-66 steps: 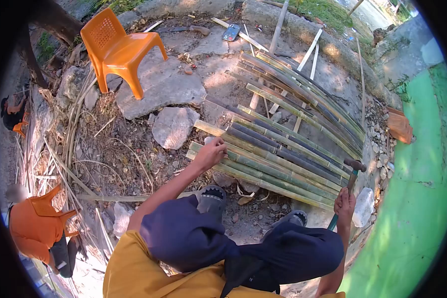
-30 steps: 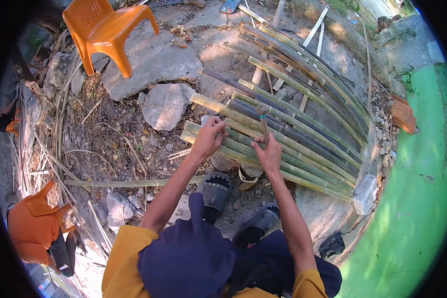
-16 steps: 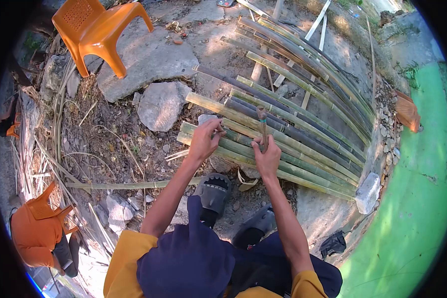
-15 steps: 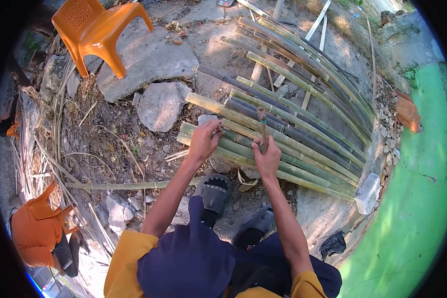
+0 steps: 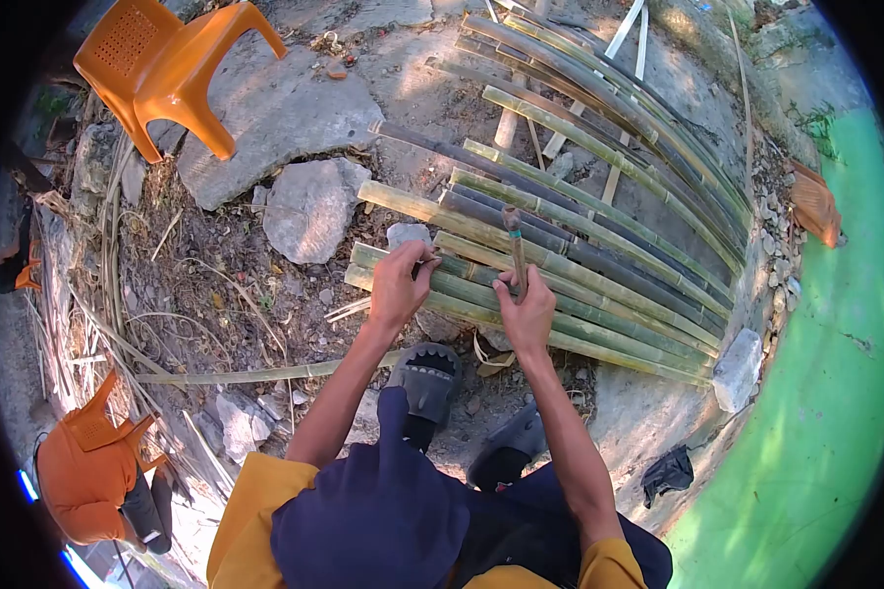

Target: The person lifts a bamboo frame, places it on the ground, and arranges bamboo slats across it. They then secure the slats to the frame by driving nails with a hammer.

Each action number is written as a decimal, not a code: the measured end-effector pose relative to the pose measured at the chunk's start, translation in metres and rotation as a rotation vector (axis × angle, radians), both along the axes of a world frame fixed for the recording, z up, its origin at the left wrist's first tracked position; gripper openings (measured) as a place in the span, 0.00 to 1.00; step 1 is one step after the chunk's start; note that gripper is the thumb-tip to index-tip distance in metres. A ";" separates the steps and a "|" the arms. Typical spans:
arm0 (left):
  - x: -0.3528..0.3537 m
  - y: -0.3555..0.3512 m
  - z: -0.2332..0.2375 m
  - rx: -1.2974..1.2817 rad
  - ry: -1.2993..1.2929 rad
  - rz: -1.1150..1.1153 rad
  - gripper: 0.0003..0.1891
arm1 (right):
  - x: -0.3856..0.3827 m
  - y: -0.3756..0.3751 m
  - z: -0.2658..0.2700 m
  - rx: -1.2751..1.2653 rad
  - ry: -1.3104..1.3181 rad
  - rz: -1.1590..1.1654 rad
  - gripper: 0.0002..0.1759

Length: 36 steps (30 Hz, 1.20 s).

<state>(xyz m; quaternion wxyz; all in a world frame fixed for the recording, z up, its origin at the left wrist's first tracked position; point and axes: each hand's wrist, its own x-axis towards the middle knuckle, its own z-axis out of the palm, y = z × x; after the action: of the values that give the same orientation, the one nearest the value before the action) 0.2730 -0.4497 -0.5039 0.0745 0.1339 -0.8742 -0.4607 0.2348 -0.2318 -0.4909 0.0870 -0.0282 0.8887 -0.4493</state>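
Observation:
My right hand (image 5: 528,312) is closed around the handle of a hammer (image 5: 517,247), held upright with its small head up and a teal band below it. My left hand (image 5: 400,287) is closed in a pinch over the ends of the nearest split bamboo poles (image 5: 481,293); whatever its fingertips hold is too small to make out. Several green and dark bamboo poles lie side by side under both hands, fanning away to the right.
An orange plastic chair (image 5: 172,79) stands at the upper left beside flat stone slabs (image 5: 314,211). A person in an orange shirt (image 5: 86,478) sits at the lower left. A grey stone (image 5: 738,371) lies at the poles' right ends, near a green surface (image 5: 805,393).
The view has shifted slightly, so the chair and poles sit a little differently in frame. Both hands keep nearly the same pose, and the hammer remains upright.

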 end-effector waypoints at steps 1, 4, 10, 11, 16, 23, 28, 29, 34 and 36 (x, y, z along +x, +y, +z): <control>-0.001 -0.001 0.000 0.000 -0.001 0.000 0.08 | 0.000 0.000 0.001 -0.001 -0.004 -0.002 0.15; -0.004 -0.005 -0.001 0.015 0.047 -0.048 0.08 | -0.001 -0.004 0.010 0.005 -0.036 -0.004 0.14; -0.005 -0.004 0.006 0.001 0.028 -0.078 0.09 | -0.011 -0.012 0.009 0.031 -0.034 0.035 0.12; -0.006 -0.005 0.008 0.002 0.024 -0.092 0.09 | -0.013 -0.014 0.005 0.016 -0.015 0.053 0.11; 0.003 0.000 0.002 0.051 0.053 -0.060 0.09 | -0.007 -0.017 0.001 0.063 -0.033 0.067 0.11; 0.004 0.002 0.006 0.007 0.016 -0.096 0.10 | -0.005 -0.017 0.006 0.046 -0.015 0.056 0.13; 0.006 0.009 0.000 -0.104 0.122 -0.154 0.11 | -0.005 -0.016 0.007 0.075 -0.027 0.064 0.14; 0.006 0.012 -0.001 -0.100 0.124 -0.156 0.11 | -0.006 -0.016 0.009 0.083 -0.029 0.079 0.15; 0.006 0.020 -0.010 -0.066 0.139 -0.183 0.10 | -0.002 -0.014 0.008 0.077 0.022 0.107 0.12; 0.005 0.016 -0.013 -0.079 0.149 -0.196 0.10 | -0.003 -0.013 0.005 0.072 0.036 0.107 0.11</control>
<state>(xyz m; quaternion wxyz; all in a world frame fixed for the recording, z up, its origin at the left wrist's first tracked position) 0.2780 -0.4334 -0.5167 0.0992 0.0102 -0.8927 -0.4396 0.2319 -0.2444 -0.4854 0.0958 -0.0804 0.9029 -0.4112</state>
